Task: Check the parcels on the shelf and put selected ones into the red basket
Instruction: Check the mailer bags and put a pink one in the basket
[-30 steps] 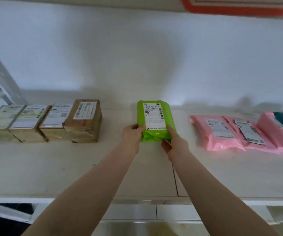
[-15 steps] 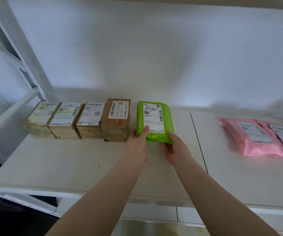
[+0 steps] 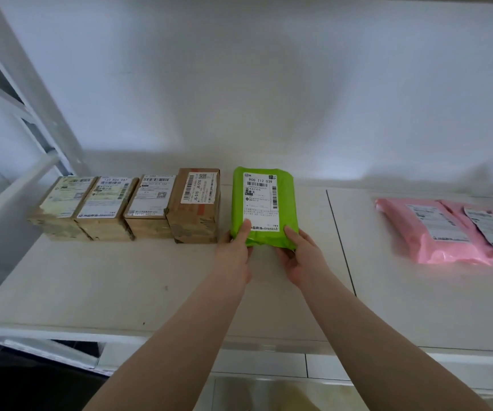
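So the green parcel [image 3: 264,207] is gripped at its near end by both hands: the left hand [image 3: 234,250] is wrapped round the left corner with the thumb pressed on the white label [image 3: 260,202], the right hand [image 3: 303,256] is clamped on the right corner. It's held on the shelf [image 3: 120,286], just right of four brown boxes [image 3: 129,207] lined up side by side. Pink parcels [image 3: 449,232] are seen well apart on the right.
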A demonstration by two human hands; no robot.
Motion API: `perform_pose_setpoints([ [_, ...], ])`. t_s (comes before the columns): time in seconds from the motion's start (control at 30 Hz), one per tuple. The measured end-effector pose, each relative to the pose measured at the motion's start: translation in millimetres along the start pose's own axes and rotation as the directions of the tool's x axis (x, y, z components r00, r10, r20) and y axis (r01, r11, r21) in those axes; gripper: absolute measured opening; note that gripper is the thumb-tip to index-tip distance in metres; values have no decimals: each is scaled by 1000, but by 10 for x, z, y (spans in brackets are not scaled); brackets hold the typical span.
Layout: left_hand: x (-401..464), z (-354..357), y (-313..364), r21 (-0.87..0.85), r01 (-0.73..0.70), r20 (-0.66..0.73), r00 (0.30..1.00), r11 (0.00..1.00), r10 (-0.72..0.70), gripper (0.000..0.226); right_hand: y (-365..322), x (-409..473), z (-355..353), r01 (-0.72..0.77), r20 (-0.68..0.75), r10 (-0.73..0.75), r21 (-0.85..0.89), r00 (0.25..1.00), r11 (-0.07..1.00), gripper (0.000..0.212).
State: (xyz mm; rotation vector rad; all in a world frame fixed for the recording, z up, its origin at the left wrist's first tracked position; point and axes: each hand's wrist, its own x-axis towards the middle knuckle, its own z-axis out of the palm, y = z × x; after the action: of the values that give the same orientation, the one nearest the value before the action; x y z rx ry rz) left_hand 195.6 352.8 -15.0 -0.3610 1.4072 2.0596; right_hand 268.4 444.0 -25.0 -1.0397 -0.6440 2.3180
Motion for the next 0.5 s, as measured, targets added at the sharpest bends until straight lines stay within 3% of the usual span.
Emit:
perform_pose_setpoints([
  [0.13,-20,-13,23,-39,-25,95,995,999,29,26,-44,20,-41,56,90,-51,-62,995,996,33],
  [0.23,-31,-23,34,-69,-47,162,985,997,57,14,-82,22,-64,95,142,-80,-97,987,991,35],
  [0.5,-55,-52,38,-143,-68,254,962,987,103,18,-90,24,-88,138,197,-124,-59,973,989,31],
])
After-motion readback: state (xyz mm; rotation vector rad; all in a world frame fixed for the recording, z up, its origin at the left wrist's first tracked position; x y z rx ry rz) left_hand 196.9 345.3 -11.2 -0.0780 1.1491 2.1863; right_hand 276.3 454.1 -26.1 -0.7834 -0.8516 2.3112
